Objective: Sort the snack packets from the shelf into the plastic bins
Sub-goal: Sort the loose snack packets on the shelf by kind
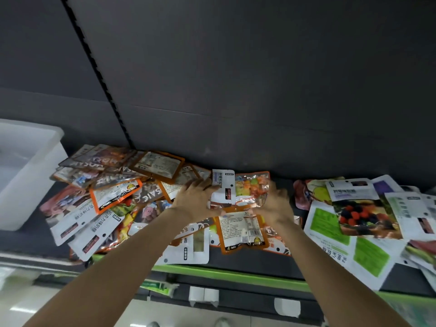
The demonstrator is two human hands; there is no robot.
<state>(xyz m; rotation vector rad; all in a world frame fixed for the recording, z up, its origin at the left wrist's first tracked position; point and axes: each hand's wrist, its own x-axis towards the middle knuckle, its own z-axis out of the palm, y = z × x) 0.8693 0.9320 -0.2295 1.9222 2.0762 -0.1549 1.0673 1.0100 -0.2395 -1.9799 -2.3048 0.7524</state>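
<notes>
I am at the picking step: my left hand (pixel 192 199) and right hand (pixel 274 204) pinch the side edges of a clear orange-trimmed candy packet (pixel 239 190) over the dark shelf (pixel 247 259). Next I judge it must travel left to the translucent plastic bin (pixel 35 161).

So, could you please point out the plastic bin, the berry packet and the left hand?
plastic bin (pixel 35 161): head view, right wall.
berry packet (pixel 361 213): head view, fruit picture.
left hand (pixel 193 201): head view, back of hand.
</notes>
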